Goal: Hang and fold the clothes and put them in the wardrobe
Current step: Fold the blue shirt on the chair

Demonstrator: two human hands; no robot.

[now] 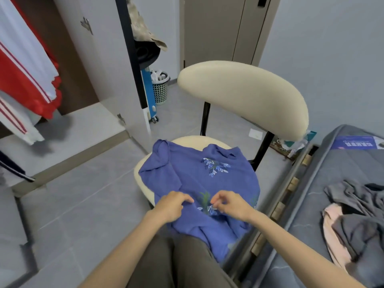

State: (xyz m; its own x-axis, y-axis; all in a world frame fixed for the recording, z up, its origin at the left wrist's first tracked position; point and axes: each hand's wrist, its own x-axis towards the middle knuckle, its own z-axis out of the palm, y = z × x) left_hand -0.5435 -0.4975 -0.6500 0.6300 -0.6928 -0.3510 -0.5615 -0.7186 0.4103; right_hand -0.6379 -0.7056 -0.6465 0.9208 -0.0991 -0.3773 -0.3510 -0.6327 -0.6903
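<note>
Our blue top point(199, 175) lies spread on the cream chair point(245, 94) at centre frame. Just below, our left hand point(172, 206) and right hand point(230, 204) each pinch its cloth. We should draw the fabric taut and flat, squaring the edges before folding.

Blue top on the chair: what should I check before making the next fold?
1. Grip: left hand and right hand both pinch the blue top near its lower middle: ok.
2. Flatness: one sleeve is bunched, and the hem hangs off the chair seat: not ok.
3. Embroidered side faces up: ok.
4. Underside smooth: hidden, cannot tell.
5. Wardrobe open: ok.
6. Pile on the bed lies unfolded: not ok.
</note>
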